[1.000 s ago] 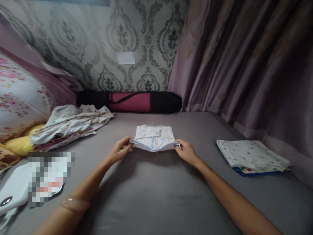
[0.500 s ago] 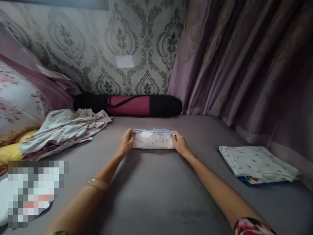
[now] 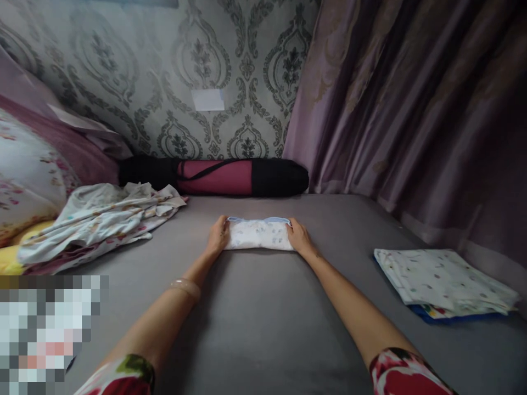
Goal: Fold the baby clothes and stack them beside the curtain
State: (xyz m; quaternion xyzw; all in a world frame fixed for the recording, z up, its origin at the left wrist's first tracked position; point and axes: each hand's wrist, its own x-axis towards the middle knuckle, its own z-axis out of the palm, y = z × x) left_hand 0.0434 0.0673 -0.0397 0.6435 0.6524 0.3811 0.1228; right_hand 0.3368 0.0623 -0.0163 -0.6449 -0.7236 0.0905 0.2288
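A white cloth point(image 3: 260, 236) with a faint print and light blue trim lies folded into a narrow strip on the grey bed sheet point(image 3: 255, 307). Its trimmed edge faces the far wall. My left hand point(image 3: 218, 235) grips the left end, fingers curled round it. At the opposite end my right hand point(image 3: 298, 236) holds the cloth the same way, thumb toward the middle. Both arms are stretched forward, and a bangle point(image 3: 186, 289) circles the left forearm.
Rumpled printed clothes point(image 3: 105, 219) lie at the left by a floral pillow point(image 3: 28, 170). A black and maroon roll bag point(image 3: 222, 176) rests along the wall. Folded printed fabric point(image 3: 442, 280) sits at the right near the purple curtain point(image 3: 395, 109). A pixelated area covers the lower left.
Both hands keep hold of the cloth's ends and have moved slightly closer together. The cloth lies flatter, its blue edge less raised. The view has shifted a little.
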